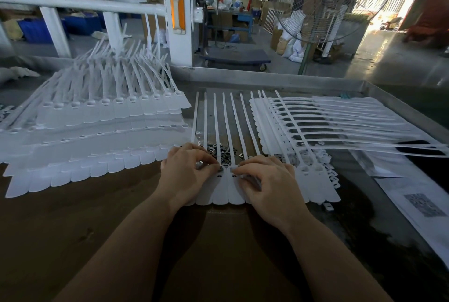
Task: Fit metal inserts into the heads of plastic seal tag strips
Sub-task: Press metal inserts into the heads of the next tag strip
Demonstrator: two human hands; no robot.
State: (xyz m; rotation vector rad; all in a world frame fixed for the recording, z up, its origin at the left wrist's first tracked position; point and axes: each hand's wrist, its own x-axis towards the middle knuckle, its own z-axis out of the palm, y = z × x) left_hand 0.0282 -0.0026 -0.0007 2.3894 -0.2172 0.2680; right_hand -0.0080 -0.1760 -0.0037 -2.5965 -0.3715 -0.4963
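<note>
Head view: both hands pinch small metal inserts over the strip sheet (227,192) at the table's near edge, left hand (187,170) and right hand (264,180) curled fingertip-down. Beyond them lies the loose insert pile (220,149). A tilted insert could jam or skip off a head.

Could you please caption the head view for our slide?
Both hands, left and right, press metal inserts into a seal tag strip.

Seal tag strip sheet (224,189): white plastic, joined side by side, laid flat, rounded flags nearest, thin tails fanned away. Metal inserts (220,149): small, silver-grey, heaped loose among the tails just beyond the heads. Further white sheets are stacked at left (97,136) and right (315,121).
</note>
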